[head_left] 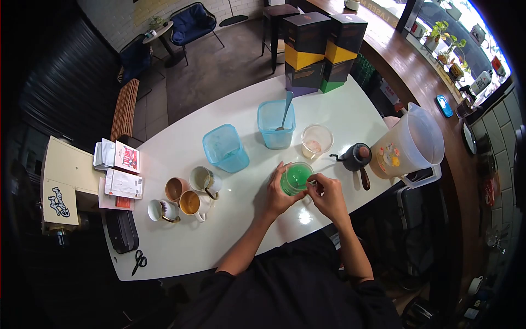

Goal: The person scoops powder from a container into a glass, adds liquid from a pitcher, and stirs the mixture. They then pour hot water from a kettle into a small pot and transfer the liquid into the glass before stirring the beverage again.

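Note:
In front of me on the white table, a clear round cup (296, 177) holds something bright green. My left hand (278, 193) is wrapped around the cup's left side. At the cup's right rim my right hand (327, 198) is closed in a pinch; what lies between its fingertips is too small to make out. Just beyond stands a clear tub (316, 141) with a little pale residue. A light-blue container (275, 137) has a metal spoon (286, 111) leaning in it. Left of it is a second light-blue container (225, 148).
Several mugs (195, 205) cluster at the left, with scissors (139, 262) near the front edge. On the right are a small dark kettle (357, 156) and a large plastic pitcher (408, 145). Stacked boxes (305, 52) stand at the table's far end.

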Available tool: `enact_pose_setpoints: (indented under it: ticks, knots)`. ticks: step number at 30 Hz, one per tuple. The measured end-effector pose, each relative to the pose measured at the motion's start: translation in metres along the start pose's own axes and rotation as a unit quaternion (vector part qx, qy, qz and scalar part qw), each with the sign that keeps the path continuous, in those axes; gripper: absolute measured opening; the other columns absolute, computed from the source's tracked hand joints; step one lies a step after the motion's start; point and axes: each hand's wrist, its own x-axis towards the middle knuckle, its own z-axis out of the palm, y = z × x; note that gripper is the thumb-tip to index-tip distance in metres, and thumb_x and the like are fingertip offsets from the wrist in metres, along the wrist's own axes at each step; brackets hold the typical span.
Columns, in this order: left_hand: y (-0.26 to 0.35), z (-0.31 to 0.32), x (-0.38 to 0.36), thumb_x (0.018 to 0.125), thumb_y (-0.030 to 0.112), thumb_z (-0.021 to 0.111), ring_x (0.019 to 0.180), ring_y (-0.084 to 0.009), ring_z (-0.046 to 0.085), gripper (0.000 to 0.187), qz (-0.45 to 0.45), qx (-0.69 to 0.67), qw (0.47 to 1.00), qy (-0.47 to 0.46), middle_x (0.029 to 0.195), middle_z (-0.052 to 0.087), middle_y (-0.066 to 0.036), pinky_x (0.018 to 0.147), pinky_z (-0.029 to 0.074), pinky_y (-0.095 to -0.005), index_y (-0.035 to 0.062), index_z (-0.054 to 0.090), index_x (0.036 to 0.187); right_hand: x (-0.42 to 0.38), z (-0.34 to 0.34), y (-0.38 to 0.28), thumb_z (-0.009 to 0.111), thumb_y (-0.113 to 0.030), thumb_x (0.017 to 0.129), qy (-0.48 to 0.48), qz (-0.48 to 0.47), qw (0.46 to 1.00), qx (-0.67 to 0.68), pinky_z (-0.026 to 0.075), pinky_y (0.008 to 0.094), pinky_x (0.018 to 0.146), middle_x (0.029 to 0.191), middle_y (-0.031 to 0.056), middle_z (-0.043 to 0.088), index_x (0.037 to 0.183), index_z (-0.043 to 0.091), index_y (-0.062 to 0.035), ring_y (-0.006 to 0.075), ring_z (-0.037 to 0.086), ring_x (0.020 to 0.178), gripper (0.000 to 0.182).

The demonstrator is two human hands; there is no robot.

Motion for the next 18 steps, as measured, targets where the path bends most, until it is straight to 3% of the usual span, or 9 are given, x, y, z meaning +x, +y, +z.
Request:
enact_pose_setpoints:
  ticks: [5, 7, 8, 10, 12, 13, 15, 16, 18]
  knots:
    - [0.009, -0.001, 0.001, 0.064, 0.030, 0.092, 0.124, -0.0411, 0.055, 0.077, -0.017, -0.010, 1.000, 0.007, 0.125, 0.063, -0.020, 0.111, 0.040, -0.0490, 0.0024, 0.056, 0.126, -0.010, -0.025, -0.013, 0.071, -0.007, 0.085, -0.076, 0.034, 0.996, -0.032, 0.048, 0.0391, 0.058, 0.066, 0.0154, 0.062, 0.111, 0.062, 0.0010, 0.0281, 0.063, 0.058, 0.028]
    - [0.011, 0.000, 0.003, 0.065, 0.030, 0.092, 0.119, -0.0386, 0.058, 0.075, -0.019, -0.032, 0.999, 0.013, 0.121, 0.065, -0.019, 0.111, 0.040, -0.0480, 0.0007, 0.056, 0.123, -0.017, -0.042, -0.011, 0.069, -0.002, 0.089, -0.029, 0.007, 1.000, -0.008, 0.045, 0.0298, 0.055, 0.065, 0.0073, 0.058, 0.121, 0.058, 0.0007, 0.0138, 0.056, 0.055, 0.034]
    - [0.012, -0.001, 0.004, 0.065, 0.030, 0.092, 0.119, -0.0386, 0.058, 0.075, -0.017, -0.033, 0.999, 0.009, 0.121, 0.065, -0.019, 0.111, 0.040, -0.0480, 0.0007, 0.056, 0.123, -0.020, -0.054, -0.014, 0.069, -0.005, 0.088, -0.002, 0.007, 1.000, -0.015, 0.048, 0.0358, 0.061, 0.069, 0.0134, 0.063, 0.123, 0.057, 0.0006, 0.0230, 0.063, 0.061, 0.037]
    - [0.012, -0.002, 0.006, 0.064, 0.031, 0.092, 0.115, -0.0363, 0.061, 0.074, 0.015, 0.004, 1.000, 0.004, 0.116, 0.067, -0.018, 0.112, 0.040, -0.0470, -0.0007, 0.057, 0.121, -0.027, -0.081, -0.018, 0.066, 0.003, 0.088, 0.097, -0.018, 0.995, -0.028, 0.049, 0.0300, 0.066, 0.072, 0.0076, 0.062, 0.125, 0.058, 0.0007, 0.0146, 0.062, 0.066, 0.038]
    - [0.012, -0.003, 0.006, 0.063, 0.031, 0.093, 0.113, -0.0358, 0.062, 0.074, 0.004, -0.009, 1.000, -0.002, 0.115, 0.067, -0.017, 0.112, 0.040, -0.0467, -0.0006, 0.057, 0.120, -0.034, -0.107, -0.014, 0.065, 0.004, 0.088, 0.266, -0.043, 0.959, -0.083, 0.049, 0.0299, 0.070, 0.076, 0.0073, 0.061, 0.116, 0.063, 0.0010, 0.0146, 0.059, 0.070, 0.029]
    - [0.012, -0.004, 0.006, 0.063, 0.031, 0.093, 0.111, -0.0353, 0.064, 0.073, -0.007, -0.019, 1.000, -0.002, 0.114, 0.068, -0.017, 0.113, 0.039, -0.0464, -0.0005, 0.057, 0.119, -0.043, -0.123, -0.014, 0.063, -0.001, 0.093, 0.325, -0.019, 0.938, -0.117, 0.048, 0.0265, 0.077, 0.091, 0.0052, 0.062, 0.117, 0.063, -0.0007, 0.0113, 0.058, 0.082, 0.024]
    - [0.010, -0.008, 0.011, 0.062, 0.032, 0.094, 0.107, -0.0336, 0.066, 0.075, 0.010, -0.020, 1.000, -0.017, 0.114, 0.068, -0.017, 0.113, 0.039, -0.0461, -0.0010, 0.057, 0.118, -0.054, -0.151, 0.001, 0.063, -0.009, 0.096, 0.461, -0.021, 0.872, -0.161, 0.047, 0.0263, 0.081, 0.096, 0.0052, 0.062, 0.113, 0.065, -0.0012, 0.0112, 0.057, 0.085, 0.018]
    - [0.010, -0.010, 0.012, 0.061, 0.032, 0.094, 0.107, -0.0325, 0.066, 0.077, 0.006, -0.022, 0.999, -0.026, 0.115, 0.068, -0.016, 0.113, 0.040, -0.0454, -0.0018, 0.056, 0.119, -0.057, -0.164, 0.007, 0.064, -0.014, 0.097, 0.509, -0.004, 0.842, -0.182, 0.047, 0.0279, 0.085, 0.098, 0.0054, 0.062, 0.118, 0.062, -0.0029, 0.0124, 0.057, 0.091, 0.023]
    - [0.011, -0.014, 0.013, 0.061, 0.032, 0.095, 0.109, -0.0293, 0.066, 0.083, -0.025, -0.036, 0.998, -0.036, 0.118, 0.067, -0.016, 0.113, 0.040, -0.0427, -0.0043, 0.054, 0.124, -0.052, -0.177, 0.012, 0.065, -0.013, 0.096, 0.557, 0.011, 0.805, -0.204, 0.047, 0.0303, 0.085, 0.098, 0.0070, 0.062, 0.120, 0.060, -0.0031, 0.0152, 0.057, 0.095, 0.027]
